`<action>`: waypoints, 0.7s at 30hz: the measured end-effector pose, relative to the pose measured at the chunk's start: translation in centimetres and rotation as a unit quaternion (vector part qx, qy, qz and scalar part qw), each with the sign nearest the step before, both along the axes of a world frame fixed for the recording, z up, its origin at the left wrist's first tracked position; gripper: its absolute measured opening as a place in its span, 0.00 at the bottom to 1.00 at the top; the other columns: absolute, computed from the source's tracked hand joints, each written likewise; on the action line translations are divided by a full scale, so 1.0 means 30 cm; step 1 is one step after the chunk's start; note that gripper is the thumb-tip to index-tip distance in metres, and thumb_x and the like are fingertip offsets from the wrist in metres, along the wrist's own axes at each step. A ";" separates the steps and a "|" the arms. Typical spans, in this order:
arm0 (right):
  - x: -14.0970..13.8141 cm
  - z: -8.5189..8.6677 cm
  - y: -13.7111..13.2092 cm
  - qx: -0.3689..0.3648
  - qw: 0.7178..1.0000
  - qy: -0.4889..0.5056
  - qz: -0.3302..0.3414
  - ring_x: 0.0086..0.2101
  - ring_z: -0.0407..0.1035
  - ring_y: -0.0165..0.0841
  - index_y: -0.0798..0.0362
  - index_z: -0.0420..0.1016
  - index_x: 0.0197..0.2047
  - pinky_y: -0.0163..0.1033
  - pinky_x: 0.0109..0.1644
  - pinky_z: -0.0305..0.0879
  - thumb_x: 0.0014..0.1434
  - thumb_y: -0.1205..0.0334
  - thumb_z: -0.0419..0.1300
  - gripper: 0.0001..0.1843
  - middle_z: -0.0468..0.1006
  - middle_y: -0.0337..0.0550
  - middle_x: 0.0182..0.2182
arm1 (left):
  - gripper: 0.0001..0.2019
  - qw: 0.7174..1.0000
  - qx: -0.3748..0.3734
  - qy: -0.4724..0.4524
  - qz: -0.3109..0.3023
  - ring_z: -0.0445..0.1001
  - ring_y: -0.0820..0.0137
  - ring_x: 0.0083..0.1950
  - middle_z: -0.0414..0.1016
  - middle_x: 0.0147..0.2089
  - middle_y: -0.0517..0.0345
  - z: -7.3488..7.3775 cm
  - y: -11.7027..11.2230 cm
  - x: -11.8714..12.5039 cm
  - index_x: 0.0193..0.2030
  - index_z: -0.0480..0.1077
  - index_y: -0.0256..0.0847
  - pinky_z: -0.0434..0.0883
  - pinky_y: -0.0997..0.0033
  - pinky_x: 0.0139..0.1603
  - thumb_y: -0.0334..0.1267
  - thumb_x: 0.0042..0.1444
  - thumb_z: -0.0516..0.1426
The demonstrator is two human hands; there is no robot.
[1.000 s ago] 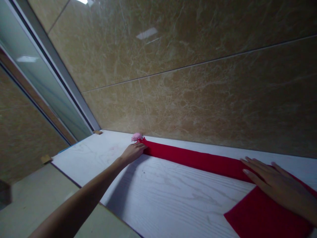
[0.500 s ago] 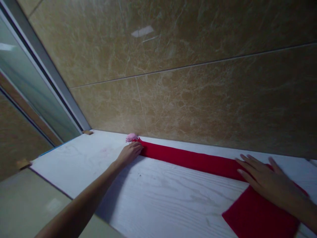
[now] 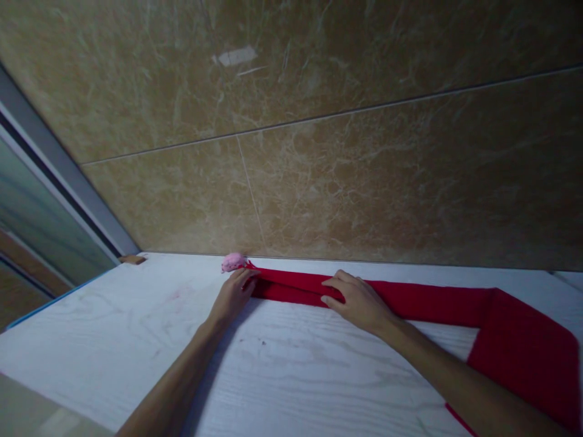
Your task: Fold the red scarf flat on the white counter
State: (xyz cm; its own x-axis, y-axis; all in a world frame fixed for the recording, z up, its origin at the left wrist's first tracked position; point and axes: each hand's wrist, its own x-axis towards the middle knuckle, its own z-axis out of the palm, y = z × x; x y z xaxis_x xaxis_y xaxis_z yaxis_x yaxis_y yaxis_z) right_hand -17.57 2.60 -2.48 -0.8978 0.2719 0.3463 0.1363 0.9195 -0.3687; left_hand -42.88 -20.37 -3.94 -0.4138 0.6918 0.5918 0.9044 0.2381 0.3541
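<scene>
A long red cloth (image 3: 432, 301) lies folded in a strip along the back of a white wood-grain table (image 3: 296, 370), and it widens at the right end. My left hand (image 3: 234, 291) rests on the strip's left end, fingers curled down on the cloth. A small pink object (image 3: 233, 262) sits just beyond those fingers by the wall. My right hand (image 3: 357, 299) lies on the strip a little to the right, palm down with the fingers bent over the fold.
A glossy brown marble wall (image 3: 319, 152) rises right behind the table. A grey door or window frame (image 3: 54, 164) stands at the left. A small brown block (image 3: 132, 260) sits at the table's back left corner.
My right hand has moved left along the red cloth, from the wide right end to near my left hand. The view has shifted left and closer.
</scene>
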 end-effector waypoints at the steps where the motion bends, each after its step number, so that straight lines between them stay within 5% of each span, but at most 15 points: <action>1: -0.008 -0.011 -0.002 0.003 1.000 0.005 -0.009 0.47 0.73 0.40 0.50 0.78 0.56 0.45 0.54 0.69 0.65 0.58 0.63 0.17 0.77 0.47 0.47 | 0.13 1.000 0.000 0.004 -0.005 0.79 0.60 0.48 0.81 0.47 0.48 0.001 0.001 -0.004 0.45 0.78 0.40 0.75 0.62 0.53 0.35 0.60 0.53; 10: -0.002 -0.050 0.005 0.072 0.993 0.088 0.035 0.40 0.70 0.35 0.51 0.75 0.40 0.42 0.47 0.59 0.63 0.72 0.58 0.08 0.78 0.41 0.39 | 0.10 0.998 -0.014 -0.047 -0.039 0.79 0.62 0.42 0.82 0.41 0.51 0.027 -0.012 -0.011 0.39 0.79 0.41 0.76 0.65 0.45 0.39 0.58 0.57; 21: -0.006 -0.064 0.010 0.055 0.981 0.145 0.116 0.36 0.66 0.34 0.51 0.67 0.32 0.41 0.44 0.53 0.59 0.75 0.59 0.09 0.73 0.38 0.33 | 0.11 0.989 -0.044 -0.134 -0.048 0.80 0.61 0.41 0.83 0.39 0.49 0.051 -0.048 -0.016 0.35 0.81 0.41 0.75 0.63 0.47 0.44 0.54 0.60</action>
